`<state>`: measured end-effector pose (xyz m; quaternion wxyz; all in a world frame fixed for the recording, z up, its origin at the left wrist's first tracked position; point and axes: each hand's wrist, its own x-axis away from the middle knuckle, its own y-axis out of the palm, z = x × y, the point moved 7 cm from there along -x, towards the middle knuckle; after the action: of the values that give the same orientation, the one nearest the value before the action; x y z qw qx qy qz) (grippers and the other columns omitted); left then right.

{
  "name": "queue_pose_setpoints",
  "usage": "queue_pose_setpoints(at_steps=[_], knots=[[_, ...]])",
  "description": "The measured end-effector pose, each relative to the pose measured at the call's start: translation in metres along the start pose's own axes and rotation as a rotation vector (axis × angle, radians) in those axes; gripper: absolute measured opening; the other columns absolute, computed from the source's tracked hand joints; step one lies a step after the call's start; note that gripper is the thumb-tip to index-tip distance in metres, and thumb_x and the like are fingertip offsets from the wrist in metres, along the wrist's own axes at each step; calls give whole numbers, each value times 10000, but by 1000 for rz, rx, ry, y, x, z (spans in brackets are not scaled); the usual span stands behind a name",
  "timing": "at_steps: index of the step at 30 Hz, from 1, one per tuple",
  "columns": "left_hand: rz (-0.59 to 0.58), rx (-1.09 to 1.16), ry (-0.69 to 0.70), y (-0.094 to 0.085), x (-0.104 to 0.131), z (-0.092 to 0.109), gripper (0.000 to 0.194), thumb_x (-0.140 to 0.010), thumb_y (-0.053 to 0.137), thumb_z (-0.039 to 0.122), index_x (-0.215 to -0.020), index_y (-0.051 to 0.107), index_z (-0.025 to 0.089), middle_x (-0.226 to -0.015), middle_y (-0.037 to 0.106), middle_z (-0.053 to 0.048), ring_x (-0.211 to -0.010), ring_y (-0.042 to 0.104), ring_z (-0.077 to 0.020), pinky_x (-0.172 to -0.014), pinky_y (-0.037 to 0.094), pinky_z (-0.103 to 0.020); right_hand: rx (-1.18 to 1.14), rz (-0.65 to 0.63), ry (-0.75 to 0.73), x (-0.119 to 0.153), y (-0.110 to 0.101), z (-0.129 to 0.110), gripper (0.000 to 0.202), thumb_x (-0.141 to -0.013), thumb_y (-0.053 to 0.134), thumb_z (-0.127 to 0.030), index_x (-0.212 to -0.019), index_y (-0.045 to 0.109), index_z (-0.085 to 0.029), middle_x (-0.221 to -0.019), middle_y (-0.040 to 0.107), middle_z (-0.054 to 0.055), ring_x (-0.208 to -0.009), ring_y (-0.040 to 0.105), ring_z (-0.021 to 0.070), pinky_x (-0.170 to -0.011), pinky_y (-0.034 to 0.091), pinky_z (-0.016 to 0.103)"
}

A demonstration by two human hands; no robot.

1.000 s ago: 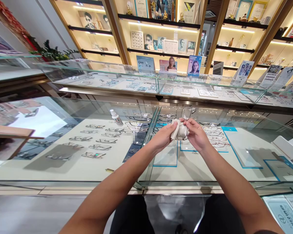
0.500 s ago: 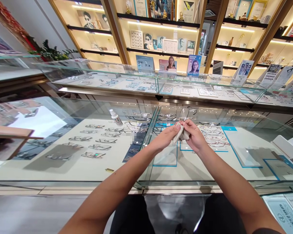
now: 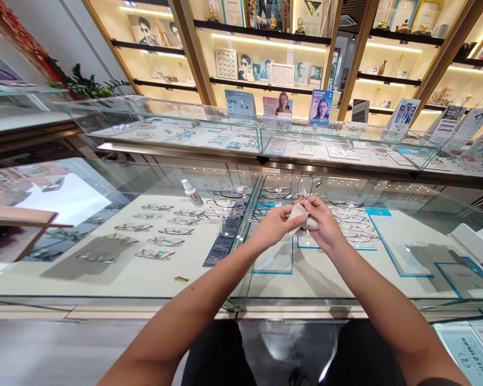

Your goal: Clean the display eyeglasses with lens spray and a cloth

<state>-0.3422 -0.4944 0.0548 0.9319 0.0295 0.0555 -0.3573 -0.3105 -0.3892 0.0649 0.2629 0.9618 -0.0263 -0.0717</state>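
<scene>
A pair of eyeglasses (image 3: 308, 185) is held over the glass counter, one lens and a thin dark temple standing up above my fingers. My right hand (image 3: 325, 224) is closed on the frame. My left hand (image 3: 278, 224) pinches a pale cleaning cloth (image 3: 295, 213), thumb on top, wrapped around the lower part of the glasses. The folds hide the lens under the cloth. To the left, a white spray bottle (image 3: 192, 193) stands on the counter.
Rows of eyeglass frames (image 3: 176, 231) lie inside the glass display case (image 3: 209, 287) under my arms. A wooden-edged object (image 3: 20, 215) juts in at the left, and white cases (image 3: 471, 241) sit at the right. Another glass showcase (image 3: 177, 151) stands beyond.
My left thumb has shifted across the cloth toward the right, and the fingers show more spread behind it. The cloth lies flatter over the lens. My right hand keeps its hold on the glasses.
</scene>
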Motion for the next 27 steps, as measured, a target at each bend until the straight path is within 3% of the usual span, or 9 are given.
queue_pose_setpoints(at_steps=[5, 10, 17, 21, 27], knots=[[-102, 184, -98, 6, -1, -10, 628, -630, 915, 660, -856, 723, 107, -758, 672, -33, -689, 539, -125, -688, 380, -252, 26, -20, 23, 0, 1, 1, 399, -657, 930, -470, -722, 612, -238, -958, 717, -2, -775, 584, 145, -698, 490, 273], [-145, 234, -41, 9, 0, -5, 576, -623, 956, 568, -896, 722, 119, -777, 644, -12, -700, 514, -109, -703, 386, -242, 11, -57, 47, -1, 2, 0, 387, -673, 928, -472, -742, 624, -243, -961, 721, 1, -804, 607, 156, -735, 514, 283], [-3, 116, 112, 8, 4, 4, 616, -693, 896, 620, -1076, 728, 168, -888, 635, -25, -830, 539, -142, -788, 435, -242, -90, -73, 77, 0, 6, 1, 382, -611, 976, -433, -716, 661, -245, -915, 706, -18, -775, 594, 138, -701, 501, 256], [74, 60, 185, 9, 7, 10, 625, -747, 812, 702, -1045, 707, 162, -986, 639, -52, -876, 555, -161, -805, 463, -257, -75, -60, 69, 3, 10, 2, 373, -615, 969, -446, -709, 675, -237, -968, 727, -9, -815, 607, 138, -715, 490, 248], [227, -6, 183, 2, 7, 5, 666, -765, 711, 802, -926, 672, 157, -837, 609, -27, -747, 508, -152, -694, 432, -273, 66, -45, -60, 9, 16, -5, 314, -735, 873, -494, -730, 664, -259, -952, 746, 2, -916, 648, 184, -869, 510, 309]])
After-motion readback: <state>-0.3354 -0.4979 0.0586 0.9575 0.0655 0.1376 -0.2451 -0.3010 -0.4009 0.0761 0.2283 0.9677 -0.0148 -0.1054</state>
